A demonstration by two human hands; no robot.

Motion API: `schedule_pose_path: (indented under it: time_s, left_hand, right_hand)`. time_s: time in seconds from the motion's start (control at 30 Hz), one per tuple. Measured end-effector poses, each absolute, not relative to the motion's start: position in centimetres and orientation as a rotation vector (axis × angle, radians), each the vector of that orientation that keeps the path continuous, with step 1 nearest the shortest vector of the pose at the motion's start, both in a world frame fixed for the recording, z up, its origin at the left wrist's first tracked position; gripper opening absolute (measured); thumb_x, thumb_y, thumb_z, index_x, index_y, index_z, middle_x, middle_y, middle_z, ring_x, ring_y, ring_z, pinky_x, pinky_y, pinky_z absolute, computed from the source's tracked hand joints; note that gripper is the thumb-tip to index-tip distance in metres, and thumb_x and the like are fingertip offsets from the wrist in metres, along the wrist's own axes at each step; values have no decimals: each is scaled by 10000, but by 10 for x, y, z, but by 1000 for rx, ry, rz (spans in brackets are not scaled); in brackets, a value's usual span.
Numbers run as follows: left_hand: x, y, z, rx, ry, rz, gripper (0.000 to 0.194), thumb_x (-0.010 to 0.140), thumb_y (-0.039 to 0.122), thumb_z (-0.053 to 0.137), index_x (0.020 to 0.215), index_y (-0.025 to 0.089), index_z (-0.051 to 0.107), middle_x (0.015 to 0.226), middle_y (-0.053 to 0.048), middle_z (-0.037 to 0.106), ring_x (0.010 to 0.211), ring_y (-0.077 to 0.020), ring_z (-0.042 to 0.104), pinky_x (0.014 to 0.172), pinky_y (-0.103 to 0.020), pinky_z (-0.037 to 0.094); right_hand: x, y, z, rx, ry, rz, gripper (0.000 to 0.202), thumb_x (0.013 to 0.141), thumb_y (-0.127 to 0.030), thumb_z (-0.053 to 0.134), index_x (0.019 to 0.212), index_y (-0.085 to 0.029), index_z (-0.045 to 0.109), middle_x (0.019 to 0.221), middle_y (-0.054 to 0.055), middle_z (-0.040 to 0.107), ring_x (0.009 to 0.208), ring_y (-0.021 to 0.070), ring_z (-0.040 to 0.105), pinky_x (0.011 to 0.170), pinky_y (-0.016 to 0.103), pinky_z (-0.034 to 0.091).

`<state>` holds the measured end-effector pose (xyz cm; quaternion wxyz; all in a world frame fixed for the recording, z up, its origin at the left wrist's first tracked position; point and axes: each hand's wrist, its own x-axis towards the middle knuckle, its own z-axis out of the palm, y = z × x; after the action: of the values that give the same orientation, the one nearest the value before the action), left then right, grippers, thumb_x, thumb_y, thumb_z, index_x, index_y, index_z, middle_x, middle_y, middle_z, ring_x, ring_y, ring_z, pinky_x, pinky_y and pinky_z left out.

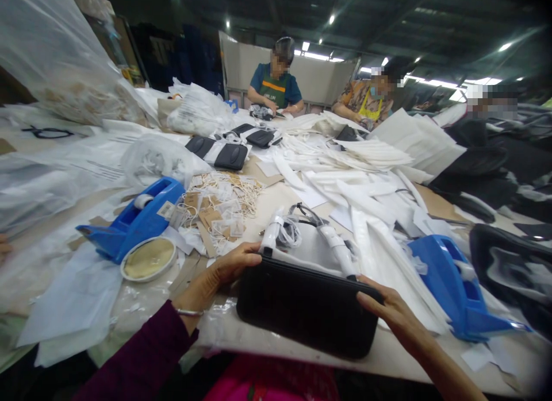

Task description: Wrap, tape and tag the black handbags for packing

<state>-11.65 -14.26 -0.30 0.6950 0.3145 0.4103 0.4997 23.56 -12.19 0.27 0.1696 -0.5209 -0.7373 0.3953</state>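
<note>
Between my hands, near the table's front edge, is a black handbag (308, 309) with its broad side facing me. White foam wrap (334, 249) covers parts of its handles, and a white cord bundle (290, 233) lies by the left handle. My left hand (235, 263) grips the bag's upper left corner, thumb along the top edge. At the upper right corner, my right hand (386, 303) holds the bag with its thumb on the near face. The fingers behind the bag are partly hidden.
Blue tape dispensers (133, 217) (451, 286) stand left and right. A round tub (149, 258), heaped tags with strings (222, 208), white foam sheets (366, 154) and wrapped black bags (230, 155) cover the table. Two people (278, 82) (366, 102) work across it.
</note>
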Motion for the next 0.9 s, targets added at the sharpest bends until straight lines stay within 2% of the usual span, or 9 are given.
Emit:
schedule_pose_path:
  time_s: [0.1, 0.2, 0.3, 0.4, 0.47, 0.53, 0.63, 0.77, 0.9]
  left_hand:
    - [-115, -148, 7, 717, 868, 1022, 307, 626, 243, 699, 929, 201, 733, 726, -35, 701, 747, -247, 661, 684, -313, 502]
    - [-115, -150, 7, 731, 850, 1047, 305, 635, 247, 701, 931, 182, 733, 759, -45, 706, 788, -256, 657, 736, -331, 497]
    - [-118, -143, -2, 781, 794, 1046, 290, 605, 261, 727, 877, 160, 739, 773, -55, 709, 773, -247, 648, 738, -322, 490]
    - [-127, -136, -10, 947, 776, 1023, 281, 620, 302, 745, 859, 155, 741, 846, -74, 713, 825, -244, 632, 768, -312, 481]
    - [-135, -136, -12, 1044, 863, 1117, 260, 673, 339, 732, 858, 155, 738, 908, -84, 708, 904, -248, 616, 826, -313, 466]
    - [-142, -141, -13, 978, 1044, 1327, 260, 748, 394, 673, 819, 149, 724, 902, -86, 696, 910, -234, 609, 839, -312, 464]
    - [-143, -156, -20, 711, 1228, 1498, 280, 781, 405, 623, 723, 138, 682, 772, -67, 663, 760, -199, 616, 728, -303, 487]
    - [-125, -173, -36, 605, 1050, 1257, 237, 687, 358, 723, 696, 123, 691, 660, -36, 638, 616, -145, 568, 606, -245, 418]
    - [-106, -177, -51, 469, 969, 1220, 299, 589, 386, 802, 702, 128, 704, 633, -14, 629, 555, -115, 502, 540, -229, 341]
  right_hand:
    - [230, -118, 19, -1429, -2269, 610, 518, 755, -528, 655, 1155, -202, 613, 1231, 124, 586, 1149, 335, 525, 968, 451, 425]
    - [196, -116, 37, -1245, -2423, 247, 676, 738, -460, 699, 1327, -205, 487, 1341, 142, 502, 1245, 328, 452, 1025, 469, 394]
    - [143, -119, 44, -1092, -2598, 267, 626, 771, -399, 684, 1326, -203, 472, 1261, 134, 545, 1143, 294, 532, 940, 430, 473]
    - [106, -124, 36, -1058, -2678, 280, 403, 830, -363, 634, 1191, -200, 559, 1043, 102, 607, 944, 263, 597, 818, 415, 513]
    - [99, -126, 28, -1050, -2665, 259, 291, 867, -362, 591, 1113, -206, 590, 969, 85, 605, 877, 243, 602, 767, 392, 517]
    - [101, -126, 21, -1026, -2629, 240, 260, 883, -376, 571, 1087, -217, 601, 969, 79, 603, 862, 229, 607, 739, 362, 518]
    - [108, -126, 16, -973, -2598, 207, 255, 891, -388, 564, 1088, -233, 612, 964, 72, 609, 843, 213, 617, 710, 327, 514]
    - [107, -126, 16, -951, -2565, 190, 250, 878, -403, 579, 1062, -245, 643, 890, 55, 619, 785, 200, 631, 659, 297, 513]
    - [105, -126, 16, -938, -2550, 218, 244, 863, -384, 601, 1047, -237, 663, 824, 47, 614, 720, 187, 626, 607, 279, 512]
